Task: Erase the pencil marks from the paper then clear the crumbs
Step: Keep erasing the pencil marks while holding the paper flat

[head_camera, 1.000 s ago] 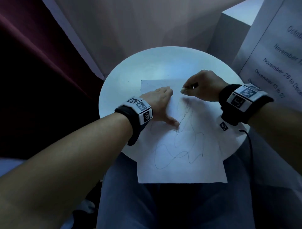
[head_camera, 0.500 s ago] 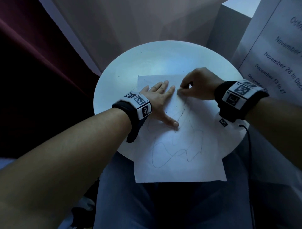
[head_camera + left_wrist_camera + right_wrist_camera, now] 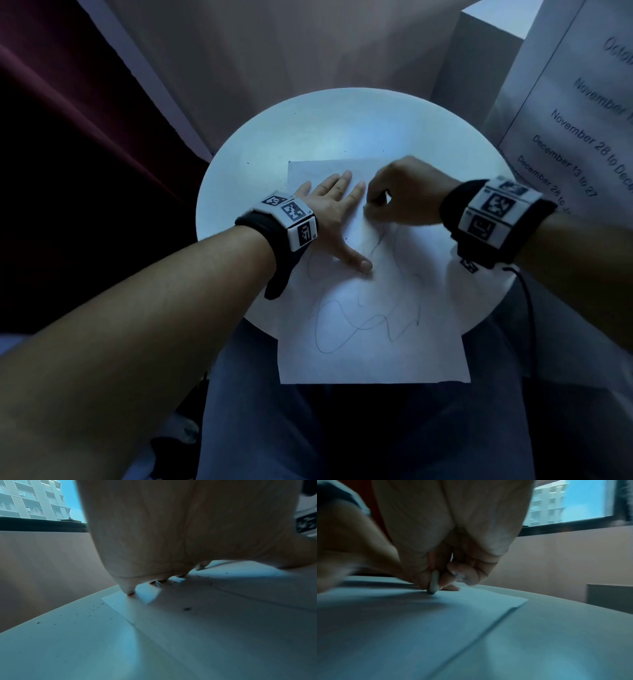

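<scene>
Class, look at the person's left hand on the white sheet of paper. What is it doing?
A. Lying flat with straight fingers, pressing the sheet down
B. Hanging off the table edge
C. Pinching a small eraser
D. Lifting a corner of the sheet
A: the left hand lies flat with spread, straight fingers on the white sheet of paper, holding it to the round white table, while the right hand pinches the small pale eraser.

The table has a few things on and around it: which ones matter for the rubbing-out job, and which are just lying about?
Part of the job:
- paper with pencil marks
- eraser, pinched in the right hand
- left hand, flat on the paper
- crumbs on the round table

Just lying about:
- printed sheet of dates
- window
- dark red curtain
</scene>
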{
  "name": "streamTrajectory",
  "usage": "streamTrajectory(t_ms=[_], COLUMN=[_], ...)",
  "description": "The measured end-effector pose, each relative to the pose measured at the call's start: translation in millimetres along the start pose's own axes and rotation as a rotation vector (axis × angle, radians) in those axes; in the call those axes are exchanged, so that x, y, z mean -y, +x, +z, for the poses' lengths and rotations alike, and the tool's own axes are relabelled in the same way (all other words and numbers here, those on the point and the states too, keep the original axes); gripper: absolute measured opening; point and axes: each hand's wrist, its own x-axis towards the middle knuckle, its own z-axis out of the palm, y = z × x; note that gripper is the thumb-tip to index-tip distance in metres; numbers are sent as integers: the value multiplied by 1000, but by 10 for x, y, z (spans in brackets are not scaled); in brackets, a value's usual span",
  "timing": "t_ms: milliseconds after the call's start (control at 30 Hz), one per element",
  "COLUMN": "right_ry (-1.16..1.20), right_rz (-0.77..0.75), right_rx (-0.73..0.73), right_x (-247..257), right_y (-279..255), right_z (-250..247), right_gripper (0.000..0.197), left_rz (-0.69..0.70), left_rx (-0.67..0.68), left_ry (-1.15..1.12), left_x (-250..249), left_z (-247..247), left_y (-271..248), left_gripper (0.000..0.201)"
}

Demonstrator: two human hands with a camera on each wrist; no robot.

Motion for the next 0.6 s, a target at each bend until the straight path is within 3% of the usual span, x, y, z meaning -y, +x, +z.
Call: streamTrajectory(t_ms=[133,300,467,600], right_ry=[28,10,6,4], right_rz=[-59,52,-71,31], right_rx=[196,-28,227,62], right_x=[144,-62,296,27], right_y=[-127,81,-206,27], right_z=[18,-85,38,-100], right_gripper=[6,11,12,8], left_rz=[4,-3,0,-1], left_rx=[9,7,16,16], left_ry=[-3,7,-2,-2], left_x=[2,0,-4,1], left_z=[-8,3,-12,-9], left_y=[-9,-2,-10,-2], left_gripper=[147,145,146,146])
